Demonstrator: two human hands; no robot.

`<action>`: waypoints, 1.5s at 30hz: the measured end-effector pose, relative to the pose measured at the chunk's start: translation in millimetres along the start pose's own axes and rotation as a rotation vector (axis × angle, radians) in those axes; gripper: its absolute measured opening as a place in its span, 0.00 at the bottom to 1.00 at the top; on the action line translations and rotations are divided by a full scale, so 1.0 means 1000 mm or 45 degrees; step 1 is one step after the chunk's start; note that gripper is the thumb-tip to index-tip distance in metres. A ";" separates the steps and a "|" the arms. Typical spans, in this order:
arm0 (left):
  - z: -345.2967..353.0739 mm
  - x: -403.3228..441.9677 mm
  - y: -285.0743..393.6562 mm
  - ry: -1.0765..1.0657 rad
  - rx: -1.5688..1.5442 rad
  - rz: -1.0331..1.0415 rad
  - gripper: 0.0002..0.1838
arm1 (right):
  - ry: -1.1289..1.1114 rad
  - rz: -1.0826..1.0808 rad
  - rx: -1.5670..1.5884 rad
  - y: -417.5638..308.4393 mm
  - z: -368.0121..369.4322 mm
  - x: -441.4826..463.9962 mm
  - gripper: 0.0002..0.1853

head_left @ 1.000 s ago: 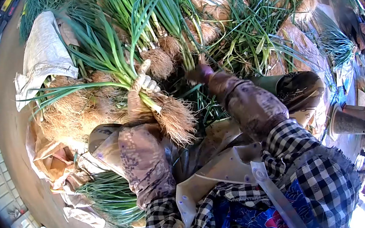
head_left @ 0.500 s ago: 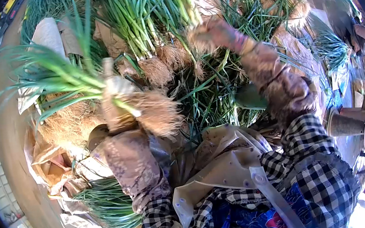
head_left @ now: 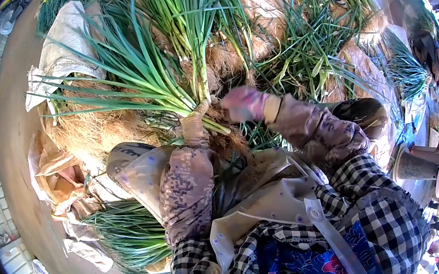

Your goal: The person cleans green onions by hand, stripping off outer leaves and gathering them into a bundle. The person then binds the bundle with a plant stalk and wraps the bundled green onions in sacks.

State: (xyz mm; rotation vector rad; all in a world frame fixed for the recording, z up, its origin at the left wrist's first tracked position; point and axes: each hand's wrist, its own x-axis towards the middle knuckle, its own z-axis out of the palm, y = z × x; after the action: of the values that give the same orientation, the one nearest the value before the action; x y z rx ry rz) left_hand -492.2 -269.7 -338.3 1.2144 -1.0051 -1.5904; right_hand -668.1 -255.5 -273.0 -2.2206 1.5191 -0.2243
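Note:
My left hand point(head_left: 199, 116), mostly hidden by its sleeve and the stalks, is closed round a bunch of green onions point(head_left: 166, 91). The leaves fan out to the upper left, and the brown roots point(head_left: 232, 145) hang below the hand. Just right of the bunch is my right hand point(head_left: 244, 104), in a pink and purple glove and smeared by motion. Whether its fingers hold anything is not visible. More onions point(head_left: 192, 35) with bushy roots stand or lie right behind both hands.
A white sack point(head_left: 66, 43) covers rooty bunches at the upper left. Loose green leaves point(head_left: 303, 54) are heaped at the right. Brown paper point(head_left: 48, 159) and another onion pile point(head_left: 130, 234) lie at the lower left. A bucket point(head_left: 416, 164) stands at the right.
My left hand swung left with the bunch, then came back toward the middle. My right hand rose to the bunches behind, then came down beside the held bunch.

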 end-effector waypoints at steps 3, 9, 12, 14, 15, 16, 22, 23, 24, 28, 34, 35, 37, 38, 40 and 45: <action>-0.003 -0.009 0.004 -0.145 0.660 0.166 0.17 | 0.122 0.399 0.684 0.018 -0.046 0.018 0.20; 0.000 0.001 -0.077 0.063 1.040 0.715 0.14 | 0.469 0.715 1.638 0.039 -0.064 0.068 0.14; -0.028 0.001 -0.053 -0.083 1.188 0.267 0.21 | 0.638 0.624 1.744 0.049 -0.042 0.067 0.13; -0.007 -0.012 -0.005 0.201 0.285 -0.282 0.19 | 0.613 0.662 1.813 0.046 -0.038 0.042 0.11; 0.012 -0.021 0.022 0.347 -0.092 -0.369 0.14 | 0.592 0.672 1.795 0.042 -0.039 0.031 0.11; 0.016 -0.020 0.022 0.335 -0.091 -0.287 0.14 | 0.552 0.645 1.815 0.046 -0.033 0.021 0.12; 0.034 -0.018 0.015 0.267 -0.333 -0.331 0.14 | 0.293 0.597 1.483 0.022 -0.003 -0.039 0.14; 0.035 -0.019 0.016 0.278 -0.262 -0.349 0.15 | 0.391 0.540 1.525 0.010 0.003 -0.039 0.12; 0.031 -0.014 0.001 0.263 -0.101 -0.361 0.15 | 0.494 0.486 1.569 -0.004 0.005 -0.039 0.10; 0.038 -0.003 -0.003 0.355 -0.347 -0.291 0.14 | 0.112 0.668 1.780 -0.026 -0.004 -0.060 0.07; 0.030 -0.009 0.031 0.202 -0.281 -0.530 0.09 | 0.585 1.081 1.847 0.041 -0.011 -0.111 0.14; 0.033 -0.011 0.039 0.161 -0.259 -0.566 0.09 | 0.558 1.131 1.523 0.047 -0.017 -0.112 0.14; 0.033 -0.011 0.034 0.106 -0.329 -0.523 0.08 | 0.493 1.208 1.184 0.050 -0.022 -0.113 0.14; 0.032 -0.008 0.024 0.090 -0.420 -0.439 0.08 | 0.465 1.245 1.169 0.035 -0.041 -0.104 0.14; 0.028 -0.005 0.013 0.057 -0.499 -0.356 0.08 | 0.606 1.080 1.135 0.021 -0.043 -0.081 0.14; 0.031 -0.016 0.033 -0.038 -0.349 -0.259 0.11 | 0.273 0.504 1.349 0.024 -0.015 -0.015 0.16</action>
State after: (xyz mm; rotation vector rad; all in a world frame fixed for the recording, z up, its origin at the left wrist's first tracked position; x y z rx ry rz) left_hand -514.8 -260.8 -297.0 1.1322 -0.6699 -1.8408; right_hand -699.5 -252.9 -268.6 -1.0728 1.4049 -0.9092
